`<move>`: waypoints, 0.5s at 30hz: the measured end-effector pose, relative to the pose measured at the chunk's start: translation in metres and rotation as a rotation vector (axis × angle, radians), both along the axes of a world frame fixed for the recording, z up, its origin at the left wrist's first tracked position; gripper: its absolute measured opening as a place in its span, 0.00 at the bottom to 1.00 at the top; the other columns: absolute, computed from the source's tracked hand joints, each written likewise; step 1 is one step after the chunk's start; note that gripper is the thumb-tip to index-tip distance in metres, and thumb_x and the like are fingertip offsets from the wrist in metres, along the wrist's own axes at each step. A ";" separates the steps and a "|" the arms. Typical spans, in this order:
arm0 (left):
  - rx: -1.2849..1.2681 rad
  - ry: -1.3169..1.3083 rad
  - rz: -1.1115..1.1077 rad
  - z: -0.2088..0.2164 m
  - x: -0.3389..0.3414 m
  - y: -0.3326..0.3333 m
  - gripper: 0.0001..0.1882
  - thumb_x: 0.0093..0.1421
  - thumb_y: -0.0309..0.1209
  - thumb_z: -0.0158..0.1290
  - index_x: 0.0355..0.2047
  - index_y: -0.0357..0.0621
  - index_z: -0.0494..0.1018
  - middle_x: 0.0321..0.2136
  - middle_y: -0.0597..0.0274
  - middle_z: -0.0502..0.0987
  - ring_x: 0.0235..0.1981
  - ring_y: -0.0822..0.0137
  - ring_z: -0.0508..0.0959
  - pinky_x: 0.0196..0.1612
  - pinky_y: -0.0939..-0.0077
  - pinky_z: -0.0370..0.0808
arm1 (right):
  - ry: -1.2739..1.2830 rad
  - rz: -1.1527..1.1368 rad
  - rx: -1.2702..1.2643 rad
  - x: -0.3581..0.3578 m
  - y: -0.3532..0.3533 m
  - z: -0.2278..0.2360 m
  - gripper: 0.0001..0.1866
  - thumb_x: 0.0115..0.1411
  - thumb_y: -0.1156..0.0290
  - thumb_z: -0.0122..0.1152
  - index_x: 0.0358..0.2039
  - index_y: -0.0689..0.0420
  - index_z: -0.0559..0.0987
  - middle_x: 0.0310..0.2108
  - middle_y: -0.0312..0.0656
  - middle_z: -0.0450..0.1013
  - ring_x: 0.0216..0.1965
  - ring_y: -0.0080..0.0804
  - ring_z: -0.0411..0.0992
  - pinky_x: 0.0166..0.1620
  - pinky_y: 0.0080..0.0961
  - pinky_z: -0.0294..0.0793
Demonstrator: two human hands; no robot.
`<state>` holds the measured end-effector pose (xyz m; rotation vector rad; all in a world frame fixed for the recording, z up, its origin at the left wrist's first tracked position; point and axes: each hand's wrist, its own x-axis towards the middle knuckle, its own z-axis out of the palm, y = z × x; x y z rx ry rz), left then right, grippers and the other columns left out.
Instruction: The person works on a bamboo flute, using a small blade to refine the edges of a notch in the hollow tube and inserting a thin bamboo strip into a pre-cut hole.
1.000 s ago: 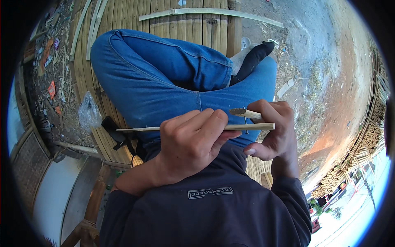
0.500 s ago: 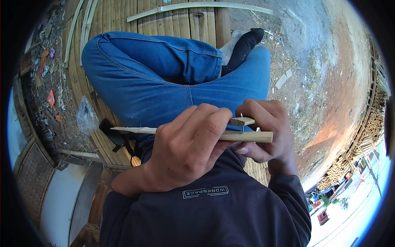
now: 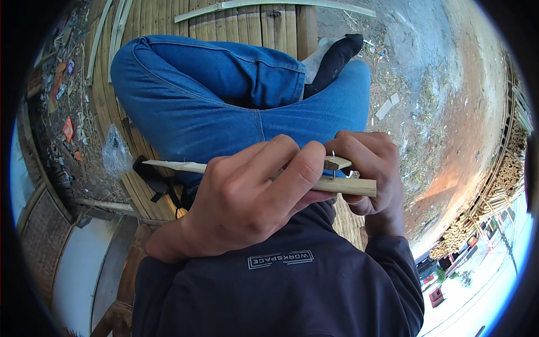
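Note:
My left hand point(image 3: 247, 196) wraps around a pale bamboo stick point(image 3: 352, 186) that lies crosswise in front of my chest. Its whittled, pointed end sticks out to the left, and its blunt end reaches past my fingers to the right. Just above the blunt end, a short bamboo piece point(image 3: 340, 163) is pinched in my right hand point(image 3: 375, 163). A thin nail point(image 3: 334, 173) passes through this piece, and its lower part meets the stick. My right thumb is under the stick's end, partly hidden. Both hands are closed.
My crossed legs in blue jeans point(image 3: 185, 106) rest on a bamboo-slat platform point(image 3: 224, 28). Long bamboo strips point(image 3: 275, 3) lie beyond them. Left are a clear plastic bag point(image 3: 117, 151) and a black strap point(image 3: 149, 177). Bare ground point(image 3: 426, 112) stretches right, toward stacked bamboo point(image 3: 457, 238).
Both hands have shifted slightly; the stick's pointed end sits a little farther left and higher. The left fingers have moved closer to the short piece. The grips look the same.

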<state>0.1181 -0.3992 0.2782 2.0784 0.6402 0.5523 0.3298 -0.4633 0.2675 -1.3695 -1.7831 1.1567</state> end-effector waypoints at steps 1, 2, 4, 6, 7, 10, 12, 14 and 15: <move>-0.012 -0.020 0.007 0.001 0.001 0.001 0.21 0.60 0.38 0.62 0.43 0.32 0.71 0.25 0.53 0.74 0.22 0.58 0.78 0.23 0.68 0.74 | -0.002 -0.005 -0.001 0.000 0.000 0.000 0.30 0.59 0.39 0.59 0.34 0.59 0.76 0.24 0.43 0.70 0.23 0.47 0.73 0.25 0.38 0.69; -0.013 -0.019 0.007 0.002 0.001 0.002 0.21 0.60 0.38 0.62 0.43 0.32 0.71 0.25 0.53 0.74 0.22 0.58 0.78 0.23 0.68 0.74 | -0.002 -0.009 -0.001 0.001 0.000 -0.001 0.30 0.59 0.39 0.60 0.34 0.59 0.76 0.24 0.43 0.70 0.23 0.47 0.73 0.25 0.38 0.69; -0.022 0.008 -0.016 0.003 0.002 0.006 0.21 0.58 0.36 0.64 0.43 0.33 0.72 0.25 0.54 0.74 0.21 0.59 0.77 0.23 0.69 0.73 | 0.010 -0.011 0.001 0.001 0.000 -0.003 0.29 0.58 0.40 0.61 0.33 0.59 0.76 0.24 0.43 0.70 0.23 0.47 0.73 0.25 0.38 0.69; -0.044 -0.005 -0.032 0.003 0.002 0.009 0.20 0.58 0.35 0.64 0.42 0.33 0.72 0.24 0.54 0.74 0.21 0.59 0.77 0.23 0.69 0.73 | 0.022 -0.012 0.003 0.003 0.000 -0.004 0.28 0.58 0.41 0.62 0.33 0.58 0.76 0.23 0.43 0.70 0.23 0.46 0.73 0.25 0.38 0.69; -0.067 -0.019 -0.047 0.003 0.003 0.010 0.20 0.57 0.34 0.64 0.42 0.33 0.72 0.24 0.55 0.74 0.21 0.59 0.77 0.23 0.69 0.73 | 0.012 -0.004 0.003 0.003 0.000 -0.003 0.28 0.57 0.41 0.63 0.33 0.58 0.76 0.23 0.43 0.70 0.23 0.46 0.73 0.25 0.38 0.69; -0.078 -0.028 -0.055 0.000 0.004 0.009 0.18 0.58 0.33 0.64 0.42 0.34 0.73 0.24 0.56 0.74 0.21 0.60 0.77 0.23 0.70 0.73 | 0.019 0.023 0.011 0.007 0.001 -0.004 0.28 0.57 0.42 0.65 0.34 0.59 0.76 0.23 0.43 0.70 0.23 0.47 0.73 0.25 0.38 0.70; -0.094 -0.041 -0.059 -0.002 0.005 0.009 0.18 0.58 0.33 0.63 0.42 0.34 0.73 0.24 0.56 0.74 0.21 0.61 0.77 0.23 0.71 0.73 | 0.032 0.039 0.018 0.008 0.001 -0.005 0.28 0.56 0.43 0.66 0.34 0.59 0.76 0.23 0.43 0.70 0.23 0.47 0.73 0.25 0.38 0.70; -0.111 -0.055 -0.061 -0.004 0.006 0.009 0.17 0.58 0.32 0.62 0.43 0.34 0.73 0.24 0.56 0.74 0.20 0.61 0.77 0.23 0.71 0.73 | 0.010 0.038 0.021 0.008 -0.001 -0.008 0.27 0.55 0.44 0.67 0.34 0.59 0.76 0.23 0.43 0.70 0.23 0.47 0.73 0.25 0.38 0.70; -0.114 -0.061 -0.064 -0.005 0.006 0.009 0.17 0.59 0.32 0.62 0.43 0.34 0.73 0.23 0.57 0.75 0.20 0.62 0.77 0.23 0.71 0.73 | 0.008 0.037 0.021 0.008 -0.002 -0.009 0.27 0.55 0.44 0.67 0.34 0.59 0.76 0.23 0.43 0.70 0.23 0.47 0.73 0.25 0.38 0.70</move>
